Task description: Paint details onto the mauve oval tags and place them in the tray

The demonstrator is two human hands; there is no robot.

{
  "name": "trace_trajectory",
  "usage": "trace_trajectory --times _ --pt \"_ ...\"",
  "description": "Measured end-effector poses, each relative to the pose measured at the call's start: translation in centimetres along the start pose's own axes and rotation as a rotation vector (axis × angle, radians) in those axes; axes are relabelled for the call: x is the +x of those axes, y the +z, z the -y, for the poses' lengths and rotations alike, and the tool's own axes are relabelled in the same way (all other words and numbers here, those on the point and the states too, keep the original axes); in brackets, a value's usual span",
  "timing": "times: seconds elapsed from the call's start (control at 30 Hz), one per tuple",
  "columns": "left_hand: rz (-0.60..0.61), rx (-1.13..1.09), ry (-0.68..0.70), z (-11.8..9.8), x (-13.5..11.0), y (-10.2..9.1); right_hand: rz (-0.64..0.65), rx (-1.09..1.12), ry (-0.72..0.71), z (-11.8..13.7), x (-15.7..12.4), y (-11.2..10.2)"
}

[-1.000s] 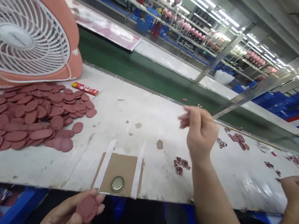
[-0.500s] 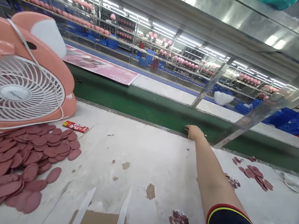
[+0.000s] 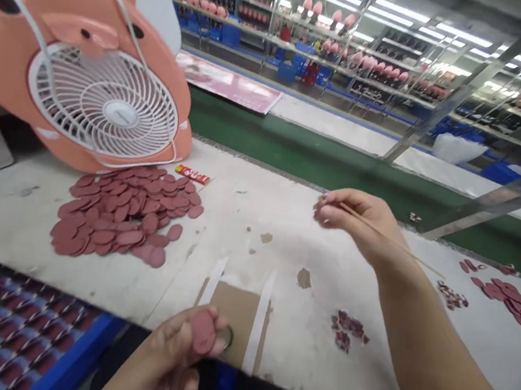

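My left hand (image 3: 165,354) is at the table's front edge, with thumb and fingers pinching a flat reddish oval piece (image 3: 202,332). Beside that piece, at the fingertips, shows a small dark round thing with a shiny rim (image 3: 226,337); I cannot tell what it is. Over the middle of the table, my right hand (image 3: 357,216) is closed around a thin wooden stick (image 3: 392,241), which points back along the wrist. Below my left hand lies a cardboard sheet (image 3: 239,309) with white tape strips. To the left spreads a heap of similar oval pieces (image 3: 120,216).
A pink animal-shaped fan (image 3: 119,111) stands behind the heap, near a small red packet (image 3: 192,175). Dark red scraps (image 3: 348,329) and more ovals (image 3: 508,298) lie on the right. A green belt (image 3: 294,155) runs behind. At lower left is a blue crate (image 3: 80,350).
My right hand has come back from the green belt's edge toward me. My left hand has entered view with the oval piece. Light scraps now show on the belt. The view has shifted down and left.
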State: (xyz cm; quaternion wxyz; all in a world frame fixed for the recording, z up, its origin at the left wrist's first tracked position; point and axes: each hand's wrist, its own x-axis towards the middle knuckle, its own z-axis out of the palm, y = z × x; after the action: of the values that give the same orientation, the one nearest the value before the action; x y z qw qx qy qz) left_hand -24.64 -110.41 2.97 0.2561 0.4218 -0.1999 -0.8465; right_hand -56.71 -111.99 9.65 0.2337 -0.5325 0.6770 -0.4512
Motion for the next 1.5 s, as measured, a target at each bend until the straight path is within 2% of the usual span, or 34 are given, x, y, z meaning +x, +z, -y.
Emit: trace_trajectory --times 0.1,0.17,0.23,0.33,0.47,0.6,0.87,1.1,1.5 --pt "0.031 -0.021 -0.045 -0.3 -1.2 0.7 0.292 0.326 -0.004 3.9 -5.8 5.4" --pt "0.039 -0.011 -0.061 -0.2 -1.6 0.3 0.396 0.454 0.020 5.2 -9.0 7.8" --pt "0.077 0.001 -0.067 0.1 -1.9 -0.6 0.416 0.474 0.052 5.7 -11.3 9.3" --pt "0.179 0.006 -0.074 0.5 -1.9 -1.9 0.370 0.399 0.065 5.8 -13.2 10.3" --pt "0.251 0.014 -0.094 0.7 -2.1 -2.6 0.307 0.274 -0.019 6.2 -14.1 11.0" --pt "0.219 0.001 -0.121 0.7 -2.3 -2.7 0.324 0.228 -0.043 6.5 -14.4 11.4" --pt "0.241 0.016 -0.122 1.1 -2.0 -2.9 0.347 0.186 -0.045 6.6 -14.6 11.5" --pt "0.232 0.028 -0.150 1.4 -1.9 -2.9 0.384 0.115 -0.109 6.7 -14.7 11.1" --pt "0.218 0.028 -0.139 1.6 -1.9 -2.6 0.414 0.078 -0.104 6.4 -14.7 11.1"
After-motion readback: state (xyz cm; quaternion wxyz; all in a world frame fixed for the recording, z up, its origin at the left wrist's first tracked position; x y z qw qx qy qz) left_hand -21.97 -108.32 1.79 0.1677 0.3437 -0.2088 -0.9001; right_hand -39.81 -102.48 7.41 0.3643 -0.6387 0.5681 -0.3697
